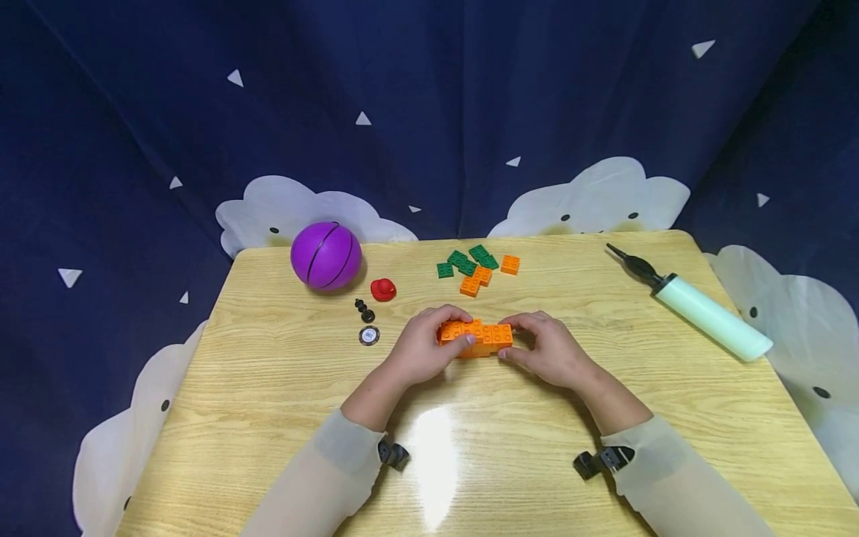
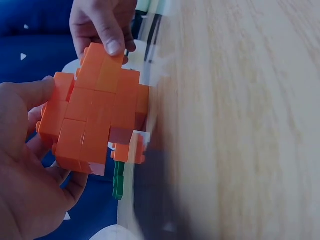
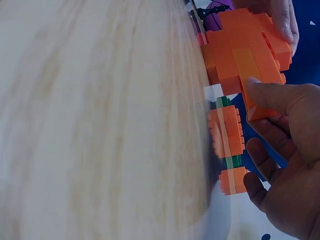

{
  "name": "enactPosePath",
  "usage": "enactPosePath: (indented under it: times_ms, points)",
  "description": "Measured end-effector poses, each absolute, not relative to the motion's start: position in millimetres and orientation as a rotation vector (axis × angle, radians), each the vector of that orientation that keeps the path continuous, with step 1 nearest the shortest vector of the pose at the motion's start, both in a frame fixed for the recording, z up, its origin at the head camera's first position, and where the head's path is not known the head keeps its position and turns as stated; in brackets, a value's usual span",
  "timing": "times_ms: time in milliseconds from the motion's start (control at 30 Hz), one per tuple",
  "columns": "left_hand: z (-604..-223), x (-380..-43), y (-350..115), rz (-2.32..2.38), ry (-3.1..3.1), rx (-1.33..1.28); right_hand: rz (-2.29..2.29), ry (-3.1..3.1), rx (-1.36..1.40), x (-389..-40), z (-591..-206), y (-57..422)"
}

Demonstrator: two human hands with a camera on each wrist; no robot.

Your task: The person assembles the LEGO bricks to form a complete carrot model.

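Orange plastic block of many studded bricks point(image 1: 493, 335), between the two hands and gripped by both. Left hand point(image 1: 423, 348) curled round its left end, thumb on the near side; right hand point(image 1: 553, 350) pinches the narrower right end between thumb and fingers. Wrist views show seams across its smooth faces. Looks raised off the pale wood-grain tabletop point(image 1: 282, 403); gap hard to judge.

Risks, my judgement:
- Narrow end could snap away if the right hand twists or pulls against the left's fuller grip.
- Pressure from the two hands out of line could leave seams gaping, a brick crooked on its studs.
- A slackened left grip could let the piece tip and drop, shedding bricks among the loose ones beyond the hands.

Counts:
- Hands: 2. Black plastic wrist devices point(image 1: 397, 456): 2, one by each cuff.
- Built block: 1; its bricks not countable, fingers cover part.
- Loose square orange studded bricks point(image 1: 482, 276): 3, beyond the hands; two seemingly touching, one apart on the right hand's side.
- Dark-green studded plastic bricks point(image 1: 467, 267): about 5, same quarter; edges run together.
- Left of and beyond the left hand: 1 purple black-lined ball point(image 1: 326, 256), 1 red hat-shaped piece point(image 1: 383, 289), 1 small black chess-like figure point(image 1: 367, 316).
- Just left of that hand: 1 round black-rimmed chip point(image 1: 369, 335).
- Well right of the right hand: 1 mint-green tubular pump with black nozzle point(image 1: 711, 317).
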State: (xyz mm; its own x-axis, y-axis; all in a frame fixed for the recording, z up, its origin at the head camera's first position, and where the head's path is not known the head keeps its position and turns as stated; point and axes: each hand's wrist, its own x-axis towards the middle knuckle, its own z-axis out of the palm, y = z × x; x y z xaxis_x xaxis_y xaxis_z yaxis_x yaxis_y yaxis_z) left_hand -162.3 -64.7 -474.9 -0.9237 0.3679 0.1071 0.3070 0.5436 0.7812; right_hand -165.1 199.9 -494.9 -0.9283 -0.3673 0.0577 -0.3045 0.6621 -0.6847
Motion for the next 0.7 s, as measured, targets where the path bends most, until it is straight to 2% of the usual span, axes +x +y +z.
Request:
enactPosePath:
  times_ms: [700]
  points:
    - [-480.4, -162.3, -61.2, 1.368, 2.693, 0.554, -1.111, 2.798, -0.562, -164.9, -495.5, 200.2]
